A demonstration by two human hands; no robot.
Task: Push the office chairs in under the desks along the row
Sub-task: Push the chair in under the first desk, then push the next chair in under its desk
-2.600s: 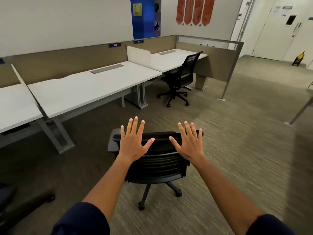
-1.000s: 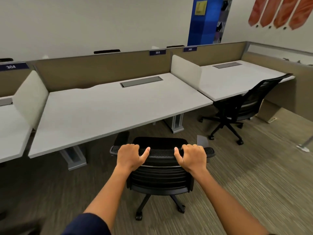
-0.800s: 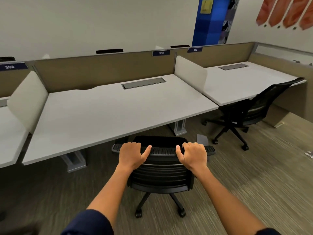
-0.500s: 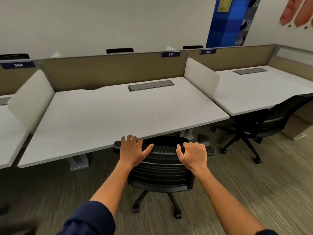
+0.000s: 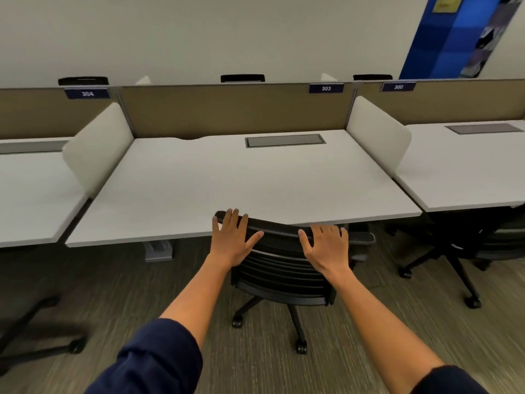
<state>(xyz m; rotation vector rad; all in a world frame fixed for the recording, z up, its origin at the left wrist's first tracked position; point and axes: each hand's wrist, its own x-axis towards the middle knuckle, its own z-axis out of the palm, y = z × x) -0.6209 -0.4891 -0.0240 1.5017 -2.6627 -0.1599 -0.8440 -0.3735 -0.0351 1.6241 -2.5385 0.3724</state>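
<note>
Both hands (image 5: 231, 242) (image 5: 326, 247) flat, fingers (image 5: 230, 218) spread open on chair (image 5: 284, 268) backrest top; risk: backrest jams against counter (image 5: 227, 183) edge.

A plain pale wall (image 5: 199, 35) runs behind the row, with a blue panel (image 5: 443, 38) at its right end carrying a yellow note (image 5: 444, 2). Below it a tan partition (image 5: 227, 109) spans the width, bearing dark number plates: 304 (image 5: 87, 93), 303 (image 5: 326, 88) and 302 (image 5: 398, 87). Black chair tops (image 5: 242, 78) show just above the partition from the far side. Two rounded white dividers (image 5: 96, 146) (image 5: 375, 135) stand upright between the work bays. The floor (image 5: 85, 294) is grey-brown carpet with a fine streaked weave. Light is even and soft.
</note>
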